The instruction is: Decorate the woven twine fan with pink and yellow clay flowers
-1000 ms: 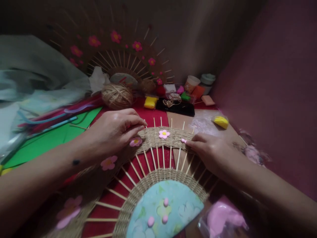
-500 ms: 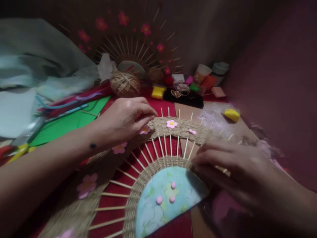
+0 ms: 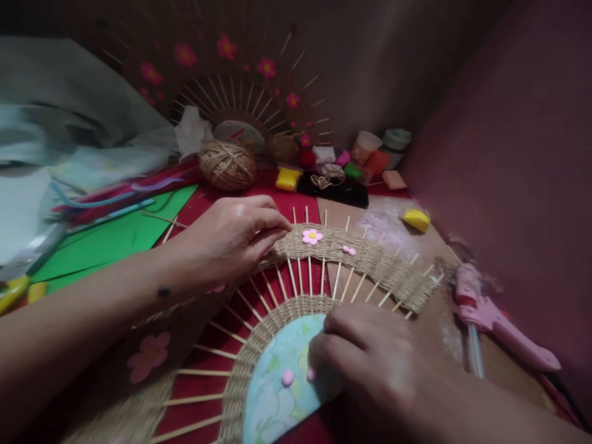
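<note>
A half-round woven fan (image 3: 386,268) of tan cord and thin sticks lies before me, its outer band trimmed with pink flowers (image 3: 312,237). My left hand (image 3: 245,237) rests on this band, thumb and fingers pinched together at its upper edge and covering part of it. At the centre is a pale blue patterned half-circle (image 3: 268,401). My right hand (image 3: 370,351) is over it with curled, closed fingers. Small pink balls (image 3: 287,377) lie on the half-circle; the right fingertips hide the spot beside one, and what they hold is hidden.
A pink glue gun (image 3: 485,311) lies at the right. Behind the fan are a ball of twine (image 3: 227,163), a black phone-like slab (image 3: 335,189) and yellow clay packs (image 3: 289,179). Green sheets (image 3: 120,234) lie left. Another flowered fan (image 3: 226,48) stands at the back.
My right hand has moved left and inward, from the band's right side to the blue half-circle, uncovering the glue gun. My left hand stays on the band. The view has shifted slightly.
</note>
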{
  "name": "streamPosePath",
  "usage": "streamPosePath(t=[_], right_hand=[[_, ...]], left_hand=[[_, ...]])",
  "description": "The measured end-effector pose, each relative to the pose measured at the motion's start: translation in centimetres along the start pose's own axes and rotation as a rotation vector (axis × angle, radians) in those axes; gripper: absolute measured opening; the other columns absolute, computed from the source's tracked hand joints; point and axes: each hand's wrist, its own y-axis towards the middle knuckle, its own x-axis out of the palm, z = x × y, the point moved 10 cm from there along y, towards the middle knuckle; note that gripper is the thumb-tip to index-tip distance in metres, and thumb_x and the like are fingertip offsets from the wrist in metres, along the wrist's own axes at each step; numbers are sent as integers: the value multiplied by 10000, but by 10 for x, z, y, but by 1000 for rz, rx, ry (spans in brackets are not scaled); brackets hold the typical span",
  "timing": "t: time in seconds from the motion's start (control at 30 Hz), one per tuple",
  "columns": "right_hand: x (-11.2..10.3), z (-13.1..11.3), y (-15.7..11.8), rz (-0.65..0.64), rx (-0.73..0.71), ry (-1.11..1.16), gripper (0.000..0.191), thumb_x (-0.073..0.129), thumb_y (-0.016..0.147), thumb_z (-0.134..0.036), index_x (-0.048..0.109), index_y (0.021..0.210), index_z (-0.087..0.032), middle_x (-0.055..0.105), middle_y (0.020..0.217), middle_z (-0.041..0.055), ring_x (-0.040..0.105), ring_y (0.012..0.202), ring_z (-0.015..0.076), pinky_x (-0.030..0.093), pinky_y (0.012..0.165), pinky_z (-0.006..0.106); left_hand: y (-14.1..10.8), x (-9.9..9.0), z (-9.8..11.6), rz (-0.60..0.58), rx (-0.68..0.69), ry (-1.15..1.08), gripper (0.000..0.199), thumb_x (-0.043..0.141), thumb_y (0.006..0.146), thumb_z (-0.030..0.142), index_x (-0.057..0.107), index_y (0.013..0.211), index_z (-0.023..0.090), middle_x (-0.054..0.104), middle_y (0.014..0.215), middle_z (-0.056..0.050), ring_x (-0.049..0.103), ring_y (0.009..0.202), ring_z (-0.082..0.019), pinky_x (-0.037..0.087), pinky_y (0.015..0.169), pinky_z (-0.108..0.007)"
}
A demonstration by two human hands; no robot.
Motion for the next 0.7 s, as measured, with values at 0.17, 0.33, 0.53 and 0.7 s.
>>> streamPosePath(t=[0.17,0.33,0.53,0.7], right_hand=[[-46,59,1,50,242,-70,188,484,848,-132,658,782,-158,619,737,49,548,631,133,412,546,250],[-61,131,3,32,445,-239,97,610,786,-160,697,747,-176,667,737,34,589,654,144,435,596,254],[-45,134,11,-7,404,-318,143,604,807,-161,735,761,-199,699,755,16,592,641,126,419,591,246],[-44,125,13,14,342,-414,175,592,831,-186,752,777,-232,707,762,0,578,604,114,348,502,247]], left_hand=[[-1,1,-2,17,19,-23,280,446,841,246,700,925,163,659,894,-58,599,745,-139,433,645,-249],[-1,6,-4,20,43,-46,291,436,855,263,701,919,161,650,881,-63,596,737,-144,432,639,-253],[-1,8,-6,21,53,-41,274,454,856,260,698,923,155,645,871,-61,593,728,-142,430,630,-249],[-1,10,-9,-1,36,-40,283,436,860,241,695,935,157,645,895,-66,598,750,-146,437,651,-260]])
